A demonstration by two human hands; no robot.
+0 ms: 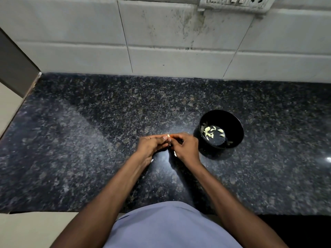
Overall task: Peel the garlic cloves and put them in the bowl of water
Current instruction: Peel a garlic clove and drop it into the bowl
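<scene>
a small pale garlic clove (168, 136) is pinched between the fingertips of both hands, which are brought together just above the desk (89, 131), a polished, speckled dark granite slab. the left hand (152, 145) and the right hand (184, 147) are curled round the clove; so little of it shows that its long axis cannot be told. just right of the hands stands a round black bowl (231, 120), smooth-walled, holding water in which several peeled cloves (211, 131), pale and crescent-shaped, are scattered pointing different ways. behind, stained white tiles (161, 42) are seen.
</scene>
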